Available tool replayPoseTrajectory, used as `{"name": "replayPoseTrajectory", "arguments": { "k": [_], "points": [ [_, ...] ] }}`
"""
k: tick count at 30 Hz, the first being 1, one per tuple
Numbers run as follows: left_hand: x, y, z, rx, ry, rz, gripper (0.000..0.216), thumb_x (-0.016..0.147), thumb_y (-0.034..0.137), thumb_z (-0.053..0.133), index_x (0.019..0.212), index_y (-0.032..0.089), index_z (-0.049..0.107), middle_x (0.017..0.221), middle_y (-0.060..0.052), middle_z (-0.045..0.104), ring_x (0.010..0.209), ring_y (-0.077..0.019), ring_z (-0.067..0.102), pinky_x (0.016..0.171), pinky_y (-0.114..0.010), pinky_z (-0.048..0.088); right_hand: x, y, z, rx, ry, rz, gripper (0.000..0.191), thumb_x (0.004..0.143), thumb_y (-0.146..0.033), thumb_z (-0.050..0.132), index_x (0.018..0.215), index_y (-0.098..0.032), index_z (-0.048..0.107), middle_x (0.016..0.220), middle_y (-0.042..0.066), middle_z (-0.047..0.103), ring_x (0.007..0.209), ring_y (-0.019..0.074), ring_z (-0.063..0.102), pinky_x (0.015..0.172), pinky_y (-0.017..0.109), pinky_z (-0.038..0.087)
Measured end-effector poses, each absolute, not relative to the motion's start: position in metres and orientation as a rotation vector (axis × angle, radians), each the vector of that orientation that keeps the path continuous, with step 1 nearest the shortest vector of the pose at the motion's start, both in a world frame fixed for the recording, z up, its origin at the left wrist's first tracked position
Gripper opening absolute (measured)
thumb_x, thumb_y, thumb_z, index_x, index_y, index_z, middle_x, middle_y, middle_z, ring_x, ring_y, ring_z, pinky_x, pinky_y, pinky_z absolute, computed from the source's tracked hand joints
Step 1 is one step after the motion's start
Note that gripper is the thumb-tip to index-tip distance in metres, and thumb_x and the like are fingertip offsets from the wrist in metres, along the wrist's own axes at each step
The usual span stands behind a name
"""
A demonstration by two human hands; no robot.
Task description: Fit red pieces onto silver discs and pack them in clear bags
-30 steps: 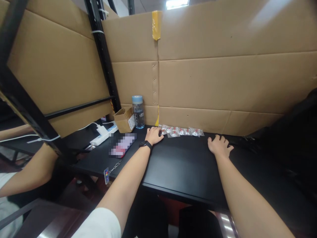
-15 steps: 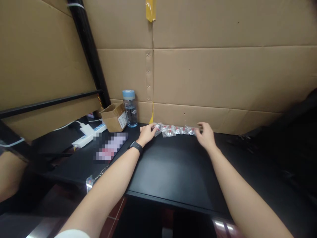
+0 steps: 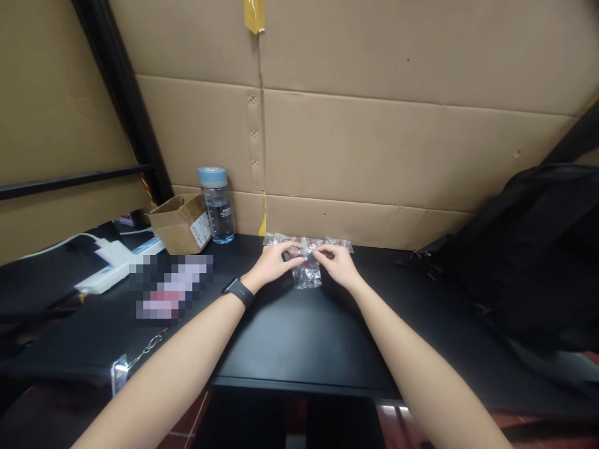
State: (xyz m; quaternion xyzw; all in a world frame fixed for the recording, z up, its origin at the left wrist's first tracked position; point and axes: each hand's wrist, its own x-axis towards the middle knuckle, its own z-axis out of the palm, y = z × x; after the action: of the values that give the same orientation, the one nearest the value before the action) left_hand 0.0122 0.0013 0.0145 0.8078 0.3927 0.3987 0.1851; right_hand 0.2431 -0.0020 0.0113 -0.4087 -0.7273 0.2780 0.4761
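Observation:
Several small clear plastic packets with red parts inside [image 3: 306, 274] lie bunched on the black table [image 3: 318, 330] near the cardboard wall. My left hand [image 3: 271, 265], with a black watch on its wrist, pinches the packets from the left. My right hand [image 3: 337, 265] pinches them from the right. The fingertips of both hands nearly meet over the packets. A couple of packets [image 3: 339, 242] still lie behind the hands against the wall.
A water bottle with a blue cap [image 3: 216, 204] and a small open cardboard box [image 3: 181, 222] stand at the back left. A white power strip [image 3: 112, 268] and a keychain [image 3: 135, 362] lie left. A black bag [image 3: 524, 249] fills the right side.
Both hands moved inward along the row of packets and gathered them into a bunch between the fingers. The camera turned down and to the right.

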Motion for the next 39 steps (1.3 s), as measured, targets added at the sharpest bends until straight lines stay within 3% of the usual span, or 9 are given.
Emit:
{"name": "replayPoseTrajectory", "arguments": {
  "k": [4,9,13,15,18,23,28,34,39],
  "points": [
    [0.011,0.004,0.004,2.262,1.104,0.940,0.074,0.072,0.034,0.084,0.140,0.025,0.057,0.101,-0.004,0.079,0.104,-0.0268,0.073,0.099,-0.037,0.049,0.245,0.000,0.013,-0.993,-1.589,0.762,0.029,0.082,-0.048,0.073,0.085,-0.019,0.076,0.076,0.005,0.074,0.067,0.0202,0.067,0.068,0.032,0.052],
    [0.015,0.005,-0.004,2.269,1.036,0.888,0.053,0.085,0.031,0.069,0.137,0.025,0.057,0.097,-0.002,0.080,0.096,-0.0230,0.074,0.095,-0.033,0.049,0.262,0.009,0.017,-0.983,-1.311,0.753,0.037,0.079,-0.053,0.074,0.089,-0.018,0.075,0.086,0.008,0.076,0.070,0.0188,0.066,0.059,0.028,0.048],
    [0.016,0.006,-0.005,2.359,1.099,0.844,0.049,0.087,0.031,0.065,0.135,0.026,0.058,0.097,-0.001,0.078,0.093,-0.0225,0.073,0.091,-0.031,0.050,0.295,0.020,0.018,-1.191,-1.192,0.513,0.038,0.084,-0.053,0.064,0.096,-0.018,0.072,0.087,0.008,0.076,0.069,0.0186,0.066,0.059,0.028,0.048],
    [0.015,0.007,-0.006,2.446,1.193,0.815,0.045,0.087,0.030,0.064,0.131,0.025,0.061,0.106,-0.004,0.076,0.100,-0.0244,0.071,0.093,-0.034,0.050,0.316,0.023,0.017,-1.448,-1.232,0.309,0.032,0.088,-0.046,0.058,0.096,-0.018,0.072,0.085,0.007,0.075,0.072,0.0200,0.067,0.067,0.030,0.051],
    [0.013,0.008,-0.008,2.570,1.350,0.820,0.044,0.090,0.030,0.059,0.134,0.027,0.060,0.134,-0.009,0.066,0.125,-0.0291,0.060,0.102,-0.043,0.045,0.344,0.021,0.014,-1.643,-1.217,0.183,0.016,0.079,-0.028,0.066,0.091,-0.019,0.073,0.084,0.008,0.074,0.086,0.0260,0.068,0.083,0.038,0.049],
    [0.014,0.010,-0.012,2.658,1.405,0.732,0.050,0.100,0.031,0.044,0.150,0.032,0.046,0.156,-0.007,0.049,0.142,-0.0290,0.044,0.111,-0.051,0.034,0.362,0.015,0.007,-1.924,-1.095,-0.099,0.040,0.074,-0.020,0.065,0.115,-0.021,0.068,0.121,0.015,0.067,0.113,0.0342,0.058,0.096,0.050,0.041],
    [0.018,0.012,-0.014,2.686,1.522,0.681,0.051,0.097,0.035,0.048,0.148,0.028,0.048,0.146,-0.013,0.057,0.132,-0.0353,0.050,0.106,-0.055,0.035,0.345,0.018,0.010,-1.827,-1.296,-0.243,0.032,0.080,-0.024,0.057,0.109,-0.021,0.068,0.117,0.014,0.064,0.112,0.0343,0.053,0.093,0.050,0.038],
    [0.026,0.011,-0.013,2.602,1.685,0.847,0.031,0.096,0.030,0.049,0.120,0.022,0.067,0.124,-0.017,0.068,0.120,-0.0367,0.056,0.104,-0.054,0.034,0.300,0.016,0.007,-1.598,-1.667,-0.316,0.016,0.082,-0.021,0.057,0.093,-0.022,0.069,0.113,0.013,0.061,0.113,0.0329,0.048,0.096,0.049,0.034],
    [0.016,0.012,-0.002,2.356,1.703,1.037,0.027,0.096,0.030,0.051,0.111,0.024,0.072,0.120,-0.013,0.073,0.116,-0.0354,0.063,0.103,-0.056,0.036,0.266,0.004,0.008,-1.362,-1.904,-0.071,0.016,0.084,-0.020,0.061,0.096,-0.024,0.070,0.114,0.010,0.063,0.113,0.0306,0.052,0.099,0.047,0.039]
  ]
}}
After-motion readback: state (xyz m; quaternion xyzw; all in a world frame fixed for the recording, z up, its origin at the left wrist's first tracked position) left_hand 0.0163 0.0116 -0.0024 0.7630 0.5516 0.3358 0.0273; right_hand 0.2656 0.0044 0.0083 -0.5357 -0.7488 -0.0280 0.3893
